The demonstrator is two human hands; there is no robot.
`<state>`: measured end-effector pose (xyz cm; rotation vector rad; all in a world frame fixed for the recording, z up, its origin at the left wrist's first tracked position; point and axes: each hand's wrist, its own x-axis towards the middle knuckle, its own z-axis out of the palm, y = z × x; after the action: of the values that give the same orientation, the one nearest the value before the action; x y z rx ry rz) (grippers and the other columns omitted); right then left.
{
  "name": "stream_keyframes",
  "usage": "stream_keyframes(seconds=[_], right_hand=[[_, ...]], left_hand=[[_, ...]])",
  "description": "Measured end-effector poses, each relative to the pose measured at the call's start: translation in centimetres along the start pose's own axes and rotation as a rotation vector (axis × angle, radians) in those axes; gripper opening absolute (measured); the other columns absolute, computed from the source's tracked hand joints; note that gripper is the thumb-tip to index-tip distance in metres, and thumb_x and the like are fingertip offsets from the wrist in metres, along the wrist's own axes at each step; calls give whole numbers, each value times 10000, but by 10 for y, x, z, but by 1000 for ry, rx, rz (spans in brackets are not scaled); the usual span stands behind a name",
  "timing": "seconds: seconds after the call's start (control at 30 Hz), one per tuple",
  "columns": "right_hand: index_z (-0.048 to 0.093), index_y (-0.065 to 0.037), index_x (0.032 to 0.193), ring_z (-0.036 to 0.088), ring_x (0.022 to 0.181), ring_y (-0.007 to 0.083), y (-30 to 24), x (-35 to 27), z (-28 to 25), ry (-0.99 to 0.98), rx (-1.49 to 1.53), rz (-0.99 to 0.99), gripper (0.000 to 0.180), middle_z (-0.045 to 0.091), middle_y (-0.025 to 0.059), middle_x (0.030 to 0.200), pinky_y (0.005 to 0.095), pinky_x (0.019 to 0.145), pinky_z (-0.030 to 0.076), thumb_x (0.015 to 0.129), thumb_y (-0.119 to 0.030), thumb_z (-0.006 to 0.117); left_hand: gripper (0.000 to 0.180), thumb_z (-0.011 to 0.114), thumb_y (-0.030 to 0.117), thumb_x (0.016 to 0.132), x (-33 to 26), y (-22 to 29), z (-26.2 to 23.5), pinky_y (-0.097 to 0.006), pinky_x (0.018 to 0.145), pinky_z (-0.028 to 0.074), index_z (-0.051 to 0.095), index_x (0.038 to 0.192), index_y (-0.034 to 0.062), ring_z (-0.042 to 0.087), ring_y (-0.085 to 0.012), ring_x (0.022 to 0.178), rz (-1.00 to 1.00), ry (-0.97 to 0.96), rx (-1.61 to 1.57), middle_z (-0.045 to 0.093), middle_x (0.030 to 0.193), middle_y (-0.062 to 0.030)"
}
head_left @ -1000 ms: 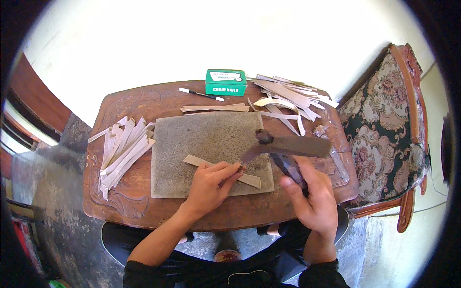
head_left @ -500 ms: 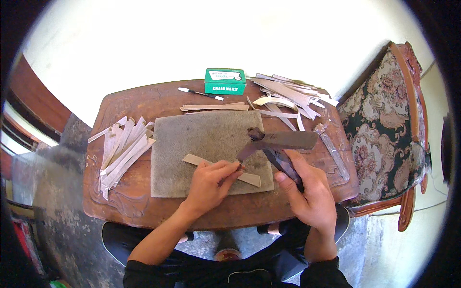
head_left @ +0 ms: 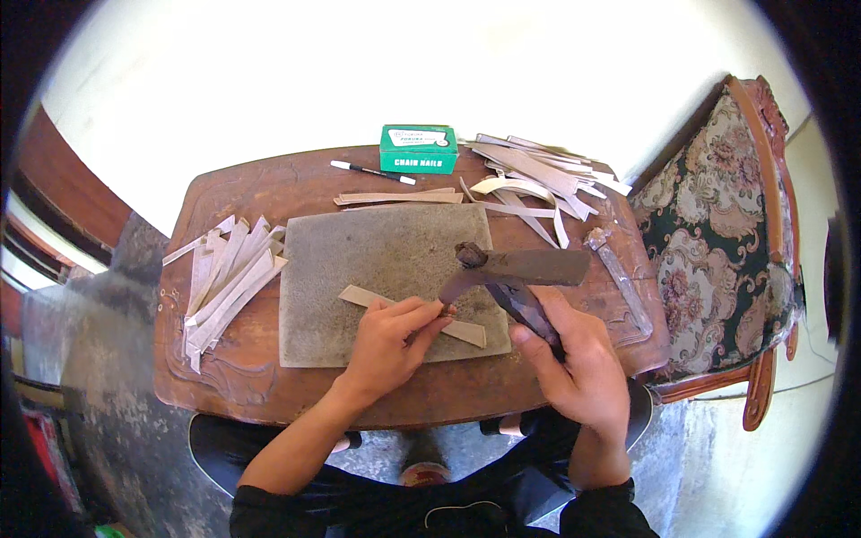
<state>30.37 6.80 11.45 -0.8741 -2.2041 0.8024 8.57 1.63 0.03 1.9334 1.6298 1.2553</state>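
Head view, clock taken from centre of grey slab (head_left: 359,251). At 6 o'clock, left hand (head_left: 390,345), with fingers bent over pale strip (head_left: 462,334); unable to tell whether gripping anything. Strip position: across slab, running from 10 to 4 o'clock. At 4 o'clock, right hand (head_left: 581,363), closed around handle of dark hammer (head_left: 538,267), with tip overlapping left hand; unable to confirm contact. On wooden surface (head_left: 466,392): strip pile (head_left: 231,291) at 9 o'clock, loose pile (head_left: 535,170) at 2, green box (head_left: 418,161) at 12.
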Motion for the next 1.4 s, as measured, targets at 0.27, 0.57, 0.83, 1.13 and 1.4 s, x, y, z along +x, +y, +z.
stream_keyframes(seconds=[0.27,0.57,0.83,1.13,1.4], right_hand=[[494,-42,1353,556,563,103,48,12,58,119,848,513,382,507,6,748,297,659,546,1092,-320,483],[477,-51,1307,530,553,101,71,11,83,75,855,590,359,492,7,743,329,719,584,1097,-341,467],[485,-60,1255,503,581,84,69,10,83,71,838,593,318,493,1,757,313,718,577,1101,-337,463],[499,-54,1188,485,570,78,67,12,80,59,835,592,265,491,-6,742,296,695,563,1096,-301,478],[499,-15,1365,529,590,89,43,13,34,54,551,468,365,546,25,768,275,680,537,1064,-214,550]], left_hand=[[113,710,90,916,2,0,0,-311,648,466,755,1002,32,675,-198,703,-113,24,-102,746,883,-105],[156,699,127,956,2,3,-2,-252,668,494,744,1036,2,668,-95,753,-417,31,-298,768,904,-75],[132,736,124,909,-1,7,7,-309,616,448,765,1022,61,642,-184,598,-173,77,-153,756,840,-91],[120,746,88,879,-2,14,4,-350,689,493,744,988,39,690,-258,743,-75,25,39,753,900,-111],[127,741,70,873,-2,14,9,-376,675,485,733,994,35,679,-287,732,2,36,24,740,901,-102]])
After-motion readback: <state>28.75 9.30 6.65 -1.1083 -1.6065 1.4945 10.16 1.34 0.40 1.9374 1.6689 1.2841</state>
